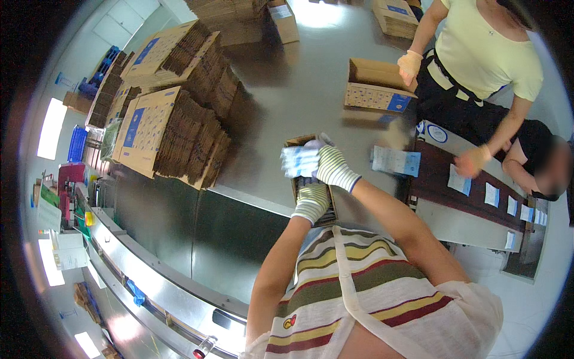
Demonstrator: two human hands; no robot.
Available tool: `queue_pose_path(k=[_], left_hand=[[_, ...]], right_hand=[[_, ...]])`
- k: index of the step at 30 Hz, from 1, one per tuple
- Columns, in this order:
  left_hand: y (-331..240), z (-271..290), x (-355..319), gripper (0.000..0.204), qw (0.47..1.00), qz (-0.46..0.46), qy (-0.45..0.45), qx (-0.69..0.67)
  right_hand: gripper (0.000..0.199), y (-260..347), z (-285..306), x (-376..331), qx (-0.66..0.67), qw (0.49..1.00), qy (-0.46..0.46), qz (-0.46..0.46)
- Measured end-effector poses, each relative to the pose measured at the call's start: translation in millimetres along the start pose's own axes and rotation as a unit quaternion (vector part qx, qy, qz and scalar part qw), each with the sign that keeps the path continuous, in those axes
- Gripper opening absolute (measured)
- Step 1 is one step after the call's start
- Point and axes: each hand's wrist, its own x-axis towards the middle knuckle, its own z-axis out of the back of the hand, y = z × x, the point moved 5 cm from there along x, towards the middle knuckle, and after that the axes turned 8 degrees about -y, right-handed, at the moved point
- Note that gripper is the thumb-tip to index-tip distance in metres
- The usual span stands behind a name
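Observation:
A narrow open cardboard box point(297, 142) stands on the steel table in front of my body. My right hand point(336, 166), in a striped knit glove, closes round a small stack of white and blue packets point(301, 161) above the box; motion blurs the packets. My left hand point(313, 202), gloved alike, reaches down into the near part of the box, its fingers mostly hidden. To the right of my hands, a few more white and blue packets point(396, 161) lie on the table.
A dark conveyor belt point(442, 160) carries several spaced packets at the right. Beside it a co-worker point(484, 54) wears gloves, one hand near an open carton point(376, 96). Tall stacks of flattened cartons point(173, 134) stand at the left. The steel table point(272, 96) stretches away ahead.

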Motion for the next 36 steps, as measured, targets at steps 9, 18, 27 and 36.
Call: queue_pose_path(k=[9, 18, 27, 36], left_hand=[[16, -35, 11, 0.045, 0.978, 0.113, 0.111, -0.138], [4, 17, 7, 0.04, 0.995, 0.007, 0.099, -0.012], [44, 172, -22, 0.03, 0.963, -0.03, -0.242, -0.115], [151, 215, -59, 0.04, 0.954, 0.023, -0.275, 0.115]], right_hand=[[0.08, 84, 41, -44, -0.228, 0.918, -0.221, 0.239], [0.019, 61, -29, -145, -0.368, 0.849, 0.157, 0.346], [0.037, 27, 3, 62, -0.494, 0.866, -0.025, 0.076], [0.059, 95, 37, 166, -0.568, 0.808, -0.099, 0.121]])
